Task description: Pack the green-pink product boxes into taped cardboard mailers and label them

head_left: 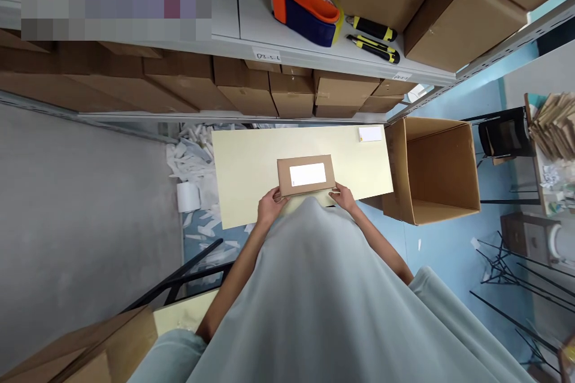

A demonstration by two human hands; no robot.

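A small brown cardboard box with a white label on its top is over the pale yellow tabletop, close to my body. My left hand grips its near left corner, fingers curled at the edge. At the near right corner, my right hand holds the same box with bent fingers. The box's underside is hidden. A stack of small white labels lies at the table's far right corner.
A large open carton stands right of the table. Above the far edge, a shelf carries cardboard boxes, an orange and blue tape dispenser and two cutters. Paper scraps and a white roll are at left.
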